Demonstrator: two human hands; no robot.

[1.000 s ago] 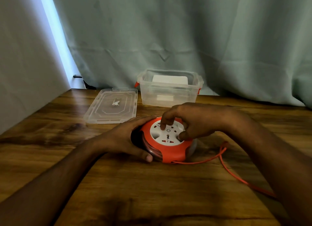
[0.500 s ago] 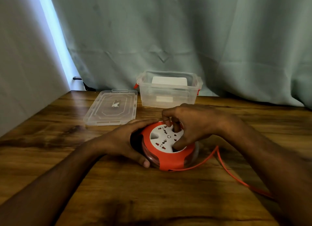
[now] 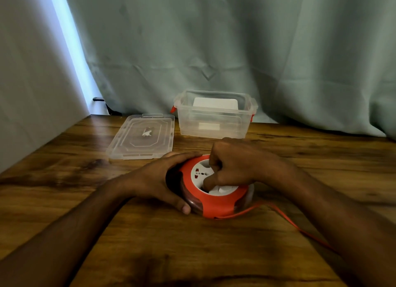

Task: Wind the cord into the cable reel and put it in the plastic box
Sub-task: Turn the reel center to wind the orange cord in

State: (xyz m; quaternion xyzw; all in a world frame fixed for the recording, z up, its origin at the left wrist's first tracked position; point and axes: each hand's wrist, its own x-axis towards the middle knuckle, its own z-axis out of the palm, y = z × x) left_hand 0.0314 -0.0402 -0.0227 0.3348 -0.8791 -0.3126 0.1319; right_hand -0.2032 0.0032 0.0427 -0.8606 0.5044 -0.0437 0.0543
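Two hands share the job, and from left to right it reads like this: my left hand [image 3: 157,183] cups the left rim of the cable reel [image 3: 214,192], fingers curved round its edge and thumb low at the near side, bracing it flat on the worktop [image 3: 192,254]; my right hand [image 3: 237,166] sits on top, fingers curled into the white socket face to turn it. I judge the reel a rigid, fairly light plastic drum, smooth enough to skid on the wood, so the rim is the place to hold it. It is orange with a white centre and a clear lower wall showing coils inside. Its thin orange cord [image 3: 289,220] leaves the near right side and trails limp toward the right, under my forearm. Behind, the plastic box [image 3: 214,124] stands open, its lid [image 3: 141,137] flat just left of it.
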